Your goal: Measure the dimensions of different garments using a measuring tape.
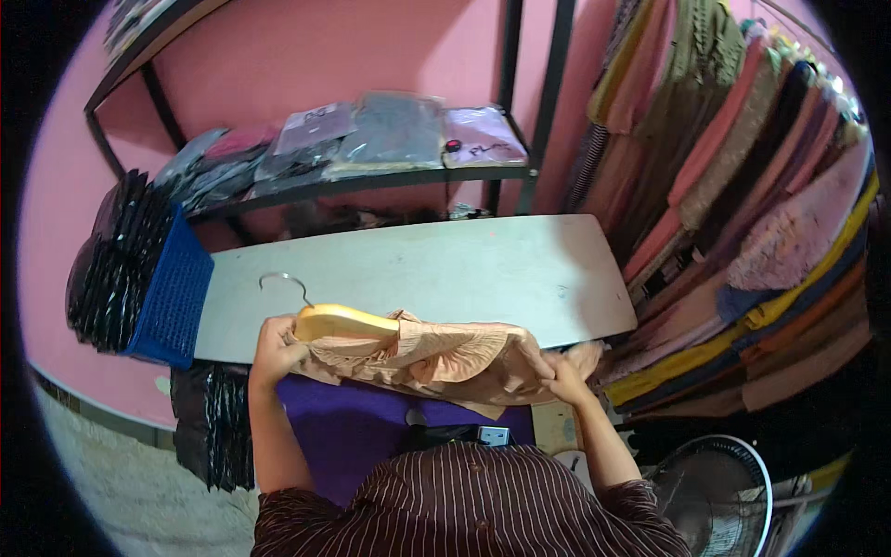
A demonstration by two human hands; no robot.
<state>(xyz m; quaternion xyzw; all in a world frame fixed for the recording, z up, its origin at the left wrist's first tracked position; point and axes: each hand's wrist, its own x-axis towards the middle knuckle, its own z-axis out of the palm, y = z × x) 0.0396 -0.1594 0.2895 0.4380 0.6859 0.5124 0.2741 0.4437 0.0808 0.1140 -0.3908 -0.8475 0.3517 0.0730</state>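
Note:
A tan garment with pleated ruffles (459, 358) is stretched between my hands above the near edge of the white table. A yellow wooden clothes hanger (344, 322) with a metal hook sits partly inside it, its left arm bare and its right part hidden by the cloth. My left hand (278, 348) grips the garment at the hanger's left end. On the right, my right hand (565, 376) is closed on the garment's edge, where a piece of cloth sticks out past the fingers.
The white table (431, 271) lies in front of me. A blue plastic basket (174, 299) of black plastic packages stands at its left. Behind is a metal shelf (362, 182) with bagged clothes. Many hanging garments (724, 174) crowd the right side, above a fan (717, 494).

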